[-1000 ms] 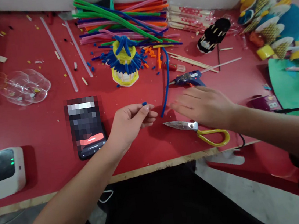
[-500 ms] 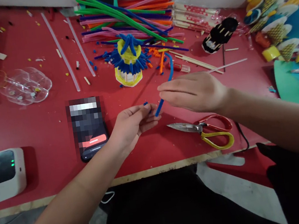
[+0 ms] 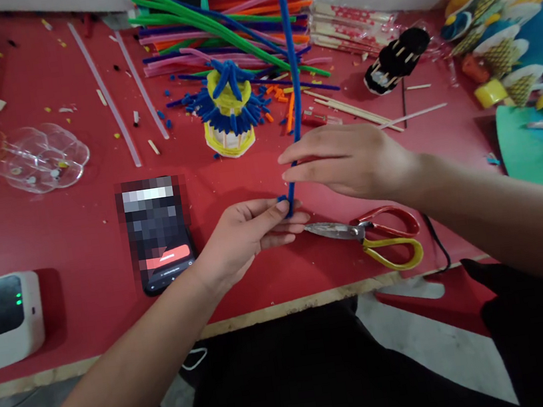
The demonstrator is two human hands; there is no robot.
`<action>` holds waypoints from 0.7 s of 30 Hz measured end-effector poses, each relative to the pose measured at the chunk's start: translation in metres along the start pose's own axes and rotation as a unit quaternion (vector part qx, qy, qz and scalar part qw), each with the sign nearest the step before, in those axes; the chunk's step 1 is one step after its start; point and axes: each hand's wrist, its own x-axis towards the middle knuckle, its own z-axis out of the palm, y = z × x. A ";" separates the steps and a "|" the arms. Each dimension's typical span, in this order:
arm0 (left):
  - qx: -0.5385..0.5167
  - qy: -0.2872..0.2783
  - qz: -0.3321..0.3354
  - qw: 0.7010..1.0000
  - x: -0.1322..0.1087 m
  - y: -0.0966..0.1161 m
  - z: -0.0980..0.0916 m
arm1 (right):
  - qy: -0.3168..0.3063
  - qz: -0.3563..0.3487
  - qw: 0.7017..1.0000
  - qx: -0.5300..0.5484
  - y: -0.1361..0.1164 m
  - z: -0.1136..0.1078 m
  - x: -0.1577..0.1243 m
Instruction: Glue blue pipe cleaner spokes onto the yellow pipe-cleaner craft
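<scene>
A long blue pipe cleaner (image 3: 292, 59) stands nearly upright, with my right hand (image 3: 353, 155) closed on its lower part. Its bottom end meets the fingers of my left hand (image 3: 250, 230). Between the left thumb and fingers a small bit of blue pipe cleaner (image 3: 281, 198) shows; the rest is hidden by the fingers. Just right of that hand lie scissors (image 3: 338, 230) with one red and one yellow handle. Beyond both hands stands a small tower-like model (image 3: 228, 108) in yellow, with blue pipe cleaner pieces round it and on top.
Coloured pipe cleaners (image 3: 219, 15) are heaped at the back. A black model (image 3: 396, 61) and thin wooden sticks (image 3: 354, 111) lie to the right. At left are a phone (image 3: 160, 239), a clear flower-shaped tray (image 3: 40, 158) and a white device (image 3: 5, 322) on the red table.
The long blue pipe cleaner has swung upright, its top now reaching the upper edge of the view. Its lower end has come against my left fingers.
</scene>
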 end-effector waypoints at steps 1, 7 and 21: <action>0.002 -0.001 0.001 1.000 0.000 0.000 0.000 | 0.002 -0.004 1.000 -0.008 -0.001 0.000 0.000; 0.015 0.016 0.017 1.000 0.002 -0.003 0.000 | 0.070 -0.029 0.996 -0.046 -0.015 0.006 0.000; 0.041 0.000 0.054 0.998 0.002 -0.007 -0.003 | -0.041 0.109 0.992 0.039 -0.041 0.016 -0.007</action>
